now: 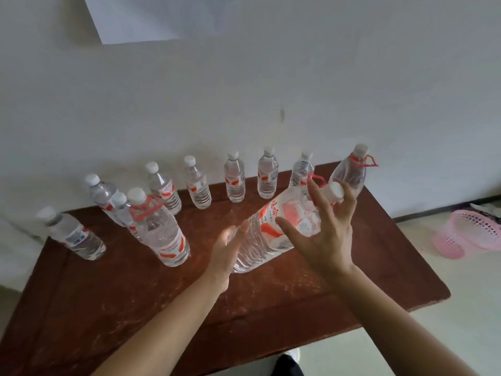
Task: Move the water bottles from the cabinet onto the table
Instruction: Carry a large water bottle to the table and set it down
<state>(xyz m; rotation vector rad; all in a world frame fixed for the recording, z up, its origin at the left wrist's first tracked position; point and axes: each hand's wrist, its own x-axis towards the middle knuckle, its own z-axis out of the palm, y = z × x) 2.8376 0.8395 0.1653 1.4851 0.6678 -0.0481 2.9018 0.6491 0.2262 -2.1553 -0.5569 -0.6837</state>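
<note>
Now: your L hand [227,255], fingers straight, presses the tilted big bottle [267,232] over the table [271,310]; R hand [326,240] splayed round its neck, grip unclear.

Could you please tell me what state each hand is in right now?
Left hand: open, flat against the lower side of the tilted large water bottle.
Right hand: curled over the same bottle near its neck, holding it.

A large water bottle [273,234] leans tilted near the middle of the table [352,289]. The left hand [227,253] lies flat against its lower side, and the right hand [325,240] holds its shoulder. Smaller bottles [234,180] stand upright along the far edge.
</note>
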